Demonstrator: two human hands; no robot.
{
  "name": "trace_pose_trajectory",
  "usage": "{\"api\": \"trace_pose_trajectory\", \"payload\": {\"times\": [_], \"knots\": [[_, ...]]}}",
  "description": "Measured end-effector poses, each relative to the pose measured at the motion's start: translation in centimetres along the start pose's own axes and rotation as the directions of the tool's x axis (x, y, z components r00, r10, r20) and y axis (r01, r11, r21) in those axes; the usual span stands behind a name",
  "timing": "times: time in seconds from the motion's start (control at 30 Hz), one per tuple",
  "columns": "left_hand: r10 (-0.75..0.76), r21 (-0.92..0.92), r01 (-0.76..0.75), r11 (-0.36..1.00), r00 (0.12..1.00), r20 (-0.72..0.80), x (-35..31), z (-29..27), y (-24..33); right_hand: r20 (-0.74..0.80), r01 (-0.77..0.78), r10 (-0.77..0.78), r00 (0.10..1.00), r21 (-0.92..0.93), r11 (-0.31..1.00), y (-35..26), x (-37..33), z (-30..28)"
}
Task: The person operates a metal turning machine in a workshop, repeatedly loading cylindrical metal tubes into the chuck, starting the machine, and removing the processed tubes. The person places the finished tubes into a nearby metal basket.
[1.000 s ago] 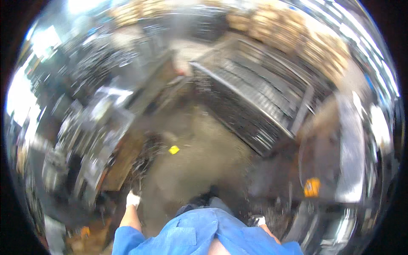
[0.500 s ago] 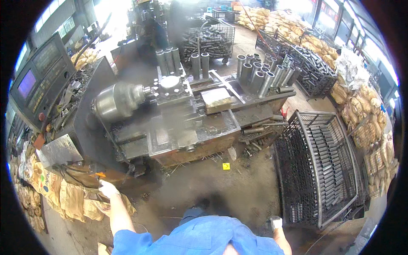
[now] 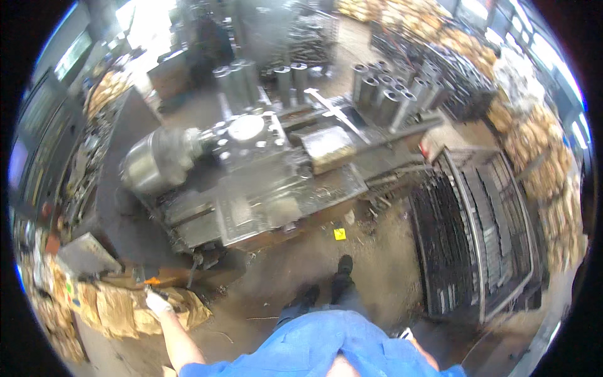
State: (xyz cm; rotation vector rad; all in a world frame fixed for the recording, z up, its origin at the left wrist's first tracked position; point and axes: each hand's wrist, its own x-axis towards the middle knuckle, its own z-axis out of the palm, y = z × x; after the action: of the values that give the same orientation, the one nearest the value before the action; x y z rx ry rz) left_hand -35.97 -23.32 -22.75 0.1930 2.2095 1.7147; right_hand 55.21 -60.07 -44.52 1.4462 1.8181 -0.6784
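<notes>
My left hand (image 3: pixel 158 303), in a white glove, reaches out at the lower left. It is beside the lathe's lower front corner, above brown woven sacks (image 3: pixel 116 309). Just past its fingertips is a small orange piece (image 3: pixel 152 281); blur hides whether the fingers touch or hold anything. At the lower right my right hand (image 3: pixel 407 333), also white-gloved, is low beside my body and mostly hidden by my blue shirt. The lathe (image 3: pixel 289 217) stands ahead, with a large round chuck (image 3: pixel 154 162) at its left and a pale-topped tool post (image 3: pixel 246 128).
Upright metal tubes (image 3: pixel 386 94) stand on the lathe's right end, near a caliper-like tool (image 3: pixel 336 113). A wire crate (image 3: pixel 468 213) of stacked tubes stands to the right. A control panel (image 3: pixel 38 144) is at far left. A yellow marker (image 3: pixel 340 234) lies on the floor.
The view has shifted and tilted, and my feet now show below. My left hand appears lower in the picture, still near the orange piece. My right hand is more covered by my body.
</notes>
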Motion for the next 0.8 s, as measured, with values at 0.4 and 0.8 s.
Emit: {"api": "trace_pose_trajectory", "payload": {"times": [0.4,0.8], "knots": [[-0.597,0.568,0.196,0.799,0.366,0.714,-30.2,23.2,-17.0,-0.275,0.040,0.794,0.542,0.952,0.303,16.0,-5.8,-15.0],[0.238,-0.931,-0.354,0.083,-0.900,0.364,-114.5,52.0,-17.1,0.057,-0.372,0.754,0.654,0.892,0.256,53.9,-16.7,2.8]]}}
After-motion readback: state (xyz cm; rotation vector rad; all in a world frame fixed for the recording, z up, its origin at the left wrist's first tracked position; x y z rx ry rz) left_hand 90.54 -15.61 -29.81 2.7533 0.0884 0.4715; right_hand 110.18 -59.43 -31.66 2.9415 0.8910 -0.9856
